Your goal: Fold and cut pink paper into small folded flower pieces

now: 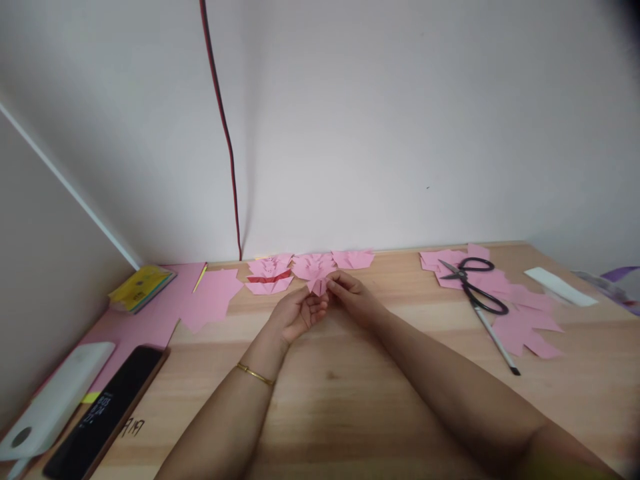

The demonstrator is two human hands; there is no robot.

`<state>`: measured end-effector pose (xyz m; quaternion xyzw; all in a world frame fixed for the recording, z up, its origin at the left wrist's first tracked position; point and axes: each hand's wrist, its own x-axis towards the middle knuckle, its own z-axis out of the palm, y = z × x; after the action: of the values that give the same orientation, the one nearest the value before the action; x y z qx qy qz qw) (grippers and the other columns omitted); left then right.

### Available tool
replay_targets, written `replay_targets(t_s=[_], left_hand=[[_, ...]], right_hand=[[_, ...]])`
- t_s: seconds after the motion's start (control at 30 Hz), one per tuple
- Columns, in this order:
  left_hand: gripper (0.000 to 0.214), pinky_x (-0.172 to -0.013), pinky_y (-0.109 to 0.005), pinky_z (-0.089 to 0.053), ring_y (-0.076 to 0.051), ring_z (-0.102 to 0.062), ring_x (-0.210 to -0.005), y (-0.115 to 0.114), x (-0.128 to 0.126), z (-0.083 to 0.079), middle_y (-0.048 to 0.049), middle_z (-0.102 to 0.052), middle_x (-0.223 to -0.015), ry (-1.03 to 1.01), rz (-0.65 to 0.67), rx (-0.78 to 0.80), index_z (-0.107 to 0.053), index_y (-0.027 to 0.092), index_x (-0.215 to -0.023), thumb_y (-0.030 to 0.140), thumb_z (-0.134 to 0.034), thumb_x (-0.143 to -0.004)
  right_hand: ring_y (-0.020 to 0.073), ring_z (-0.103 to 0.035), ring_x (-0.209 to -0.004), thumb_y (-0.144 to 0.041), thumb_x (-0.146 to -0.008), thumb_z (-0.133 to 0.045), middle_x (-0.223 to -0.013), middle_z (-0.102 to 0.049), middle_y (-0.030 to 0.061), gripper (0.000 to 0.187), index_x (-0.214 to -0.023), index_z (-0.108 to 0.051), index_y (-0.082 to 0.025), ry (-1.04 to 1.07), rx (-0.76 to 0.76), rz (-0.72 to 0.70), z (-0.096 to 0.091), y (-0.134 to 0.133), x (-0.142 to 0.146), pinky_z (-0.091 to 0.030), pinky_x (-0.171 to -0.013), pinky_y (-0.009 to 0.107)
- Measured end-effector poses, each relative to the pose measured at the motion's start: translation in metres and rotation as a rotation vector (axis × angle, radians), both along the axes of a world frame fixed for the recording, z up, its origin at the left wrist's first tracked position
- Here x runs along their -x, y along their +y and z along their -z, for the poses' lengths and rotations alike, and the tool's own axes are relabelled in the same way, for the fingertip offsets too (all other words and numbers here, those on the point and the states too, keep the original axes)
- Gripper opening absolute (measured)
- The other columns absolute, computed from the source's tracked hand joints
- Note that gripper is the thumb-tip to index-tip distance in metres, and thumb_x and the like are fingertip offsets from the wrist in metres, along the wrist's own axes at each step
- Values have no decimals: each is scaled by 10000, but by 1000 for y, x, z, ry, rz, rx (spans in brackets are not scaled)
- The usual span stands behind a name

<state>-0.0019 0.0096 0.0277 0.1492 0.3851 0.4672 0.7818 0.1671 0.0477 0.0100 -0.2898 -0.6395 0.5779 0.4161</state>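
A small folded pink paper piece (pixel 318 285) is held between both hands near the far middle of the wooden table (pixel 330 393). My left hand (pixel 299 312) cups it from below with curled fingers; a thin gold bangle sits on that wrist. My right hand (pixel 353 293) pinches its right edge from above. Just behind the hands, several folded pink paper shapes (pixel 311 265) lie in a row along the wall.
Black scissors (pixel 473 283) and a pen (pixel 497 340) lie on pink paper scraps (pixel 523 320) at the right. A white strip (pixel 560 287) lies further right. At the left are a pink sheet (pixel 150 320), a yellow booklet (pixel 141 287), a dark phone (pixel 107 410) and a white device (pixel 53 397). A red-black cable (pixel 225 133) hangs down the wall.
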Motion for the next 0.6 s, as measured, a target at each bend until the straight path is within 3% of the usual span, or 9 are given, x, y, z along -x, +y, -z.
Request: replay_targets(t_s=[0.1, 0.27, 0.47, 0.6], left_hand=[[108, -505, -133, -467, -54, -585, -540, 0, 2, 0, -40, -646, -699, -36, -1, -42, -629, 91, -881, 126, -642, -779], [297, -542, -192, -487, -85, -599, -570, -1, 0, 2, 14, -617, -677, 181, -80, -270, -600, 148, -872, 162, -782, -637], [379, -583, -233, -463, -102, -593, -575, 0, -6, 7, 21, -627, -646, 386, -146, -423, -603, 150, -866, 233, -823, -569], [341, -618, -244, -455, -110, -595, -589, 1, -5, 9, -3, -651, -656, 474, -107, -483, -613, 145, -842, 272, -809, -594]], right_hand=[[125, -490, -717, -447, -863, -558, -767, -548, 0, 256, -877, -614, -198, -2, -11, -46, -2, -2, 0, -402, -693, 267], [142, -527, -798, -494, -858, -535, -871, -559, 20, 325, -1042, -612, -238, 253, 273, -39, 6, 1, 5, -447, -726, 288], [154, -543, -778, -462, -792, -637, -806, -579, 30, 284, -883, -619, -193, 303, 356, -199, 1, -1, 8, -453, -732, 306], [112, -508, -674, -361, -711, -731, -713, -553, -13, 249, -775, -576, -177, 227, 319, -148, 1, -2, 5, -422, -675, 266]])
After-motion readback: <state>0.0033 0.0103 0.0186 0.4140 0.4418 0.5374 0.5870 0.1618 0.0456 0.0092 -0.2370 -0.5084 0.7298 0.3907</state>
